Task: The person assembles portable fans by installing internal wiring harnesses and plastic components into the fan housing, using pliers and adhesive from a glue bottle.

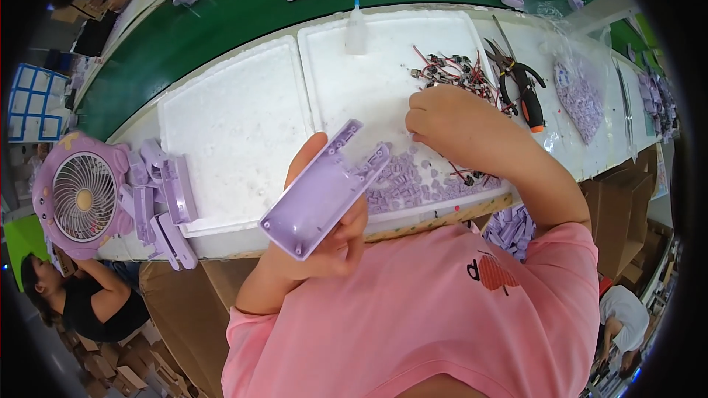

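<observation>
My left hand [345,245] is closed around a light purple plastic casing half [313,195], its hollow inside turned up and its notched end pointing away to the right. My right hand [450,119] hovers over the right white foam tray [383,77], fingers curled together; whatever they pinch is hidden. Below that hand lies a spread of small purple plastic pieces [402,183]. Just beyond it sits a heap of small dark components with red and black wires [461,72].
Pliers [504,63], an orange-tipped black tool [529,99] and a bag of purple parts [579,103] lie right. A bottle [355,35] stands on the tray. Left are stacked casings [177,188] and a fan [82,195]. Beyond runs a green belt [236,26]. Other people are nearby.
</observation>
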A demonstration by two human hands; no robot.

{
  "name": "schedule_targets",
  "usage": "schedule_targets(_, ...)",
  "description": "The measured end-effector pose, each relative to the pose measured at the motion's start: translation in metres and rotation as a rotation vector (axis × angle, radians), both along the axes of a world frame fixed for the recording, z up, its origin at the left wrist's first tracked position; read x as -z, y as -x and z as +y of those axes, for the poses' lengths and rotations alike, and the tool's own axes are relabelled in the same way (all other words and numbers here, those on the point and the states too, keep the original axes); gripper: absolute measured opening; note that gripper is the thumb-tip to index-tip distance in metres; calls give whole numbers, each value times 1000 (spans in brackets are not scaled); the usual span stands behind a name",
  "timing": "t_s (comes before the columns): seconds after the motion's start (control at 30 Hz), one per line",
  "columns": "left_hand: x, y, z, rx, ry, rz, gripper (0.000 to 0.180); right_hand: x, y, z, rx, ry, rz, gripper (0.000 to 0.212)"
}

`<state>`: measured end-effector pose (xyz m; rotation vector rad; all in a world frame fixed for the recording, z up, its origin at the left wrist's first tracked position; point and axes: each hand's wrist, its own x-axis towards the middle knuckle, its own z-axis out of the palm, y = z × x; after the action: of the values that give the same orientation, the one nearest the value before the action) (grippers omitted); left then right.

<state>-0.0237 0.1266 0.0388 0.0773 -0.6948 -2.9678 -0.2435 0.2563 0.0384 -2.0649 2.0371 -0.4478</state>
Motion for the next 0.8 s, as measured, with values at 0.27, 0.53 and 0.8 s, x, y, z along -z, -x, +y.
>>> schedule_targets(0.27, 4, -1, 4, -51, 340, -167, 62, -2, -9, 2, 158, -43, 31, 12)
schedule_targets(0.53, 13, -2, 5, -130, 389, -215, 62, 5, -5, -5, 175, -44, 6, 11)
schedule_targets(0.8, 9, -2, 7, -340, 614, -302, 52, -26, -26, -16, 16, 397, -227, 14)
